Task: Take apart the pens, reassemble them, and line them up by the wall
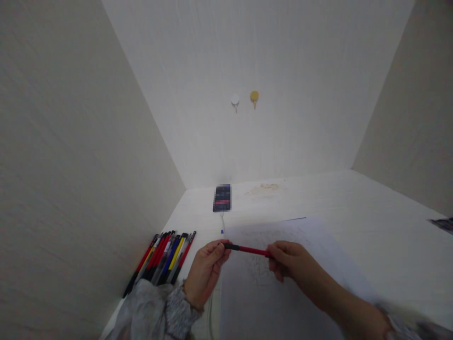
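Note:
A red pen with a black end (247,250) is stretched between my two hands, above a white sheet of paper (244,302) that bears faint pencil-like marks. My left hand (207,269) pinches the black end between thumb and fingers. On the other side, my right hand (288,259) grips the red end, and its fingers hide the tip there. To the left of my left hand lies a row of several pens (164,255) in red, black, yellow, blue and clear, side by side; my left sleeve covers part of their lower ends.
A phone (222,198) with a blurred screen lies near the back wall, with a white cable (222,221) running from it. A white hook (235,100) and a yellow hook (254,97) are on that wall. Side panels rise left and right. A dark object (442,224) sits at the right edge.

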Available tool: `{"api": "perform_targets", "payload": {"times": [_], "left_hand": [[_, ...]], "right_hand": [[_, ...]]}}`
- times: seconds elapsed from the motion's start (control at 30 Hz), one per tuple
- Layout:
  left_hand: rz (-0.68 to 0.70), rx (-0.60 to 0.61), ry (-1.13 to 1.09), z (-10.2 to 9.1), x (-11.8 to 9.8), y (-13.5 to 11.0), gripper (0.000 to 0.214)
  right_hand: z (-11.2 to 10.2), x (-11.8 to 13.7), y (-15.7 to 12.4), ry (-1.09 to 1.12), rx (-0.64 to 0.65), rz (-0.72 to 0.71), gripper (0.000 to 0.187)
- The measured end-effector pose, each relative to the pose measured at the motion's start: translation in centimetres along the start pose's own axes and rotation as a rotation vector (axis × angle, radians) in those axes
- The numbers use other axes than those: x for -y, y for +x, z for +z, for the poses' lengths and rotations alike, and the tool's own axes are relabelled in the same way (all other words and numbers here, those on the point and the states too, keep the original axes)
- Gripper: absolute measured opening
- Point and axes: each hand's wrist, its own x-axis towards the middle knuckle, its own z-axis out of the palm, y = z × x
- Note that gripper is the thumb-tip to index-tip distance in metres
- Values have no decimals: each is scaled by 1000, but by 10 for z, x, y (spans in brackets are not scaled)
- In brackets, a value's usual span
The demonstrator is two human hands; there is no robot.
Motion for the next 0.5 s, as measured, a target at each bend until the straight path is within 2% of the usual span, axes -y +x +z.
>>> {"api": "perform_targets", "payload": {"times": [0.07,0.13,0.23,0.3,0.33,0.43,0.5], "left_hand": [[5,5,4,0,0,0,12],[16,7,-2,0,1,1,12],[8,1,-6,0,1,1,13],[-9,-4,-3,1,1,1,13],[-11,-5,-1,1,1,1,12],[6,-7,3,0,2,1,11],[9,-2,7,0,2,1,10]], "right_hand": [[-1,0,0,-64,-85,-102,16],[0,0,0,-39,-112,-140,15],[1,-1,0,96,0,-13,28],[1,-3,1,84,47,76,37],[0,-4,1,37,37,75,37],[-3,-4,1,-89,-76,-94,21],[-4,-4,1,-68,-106,-165,18]]}}
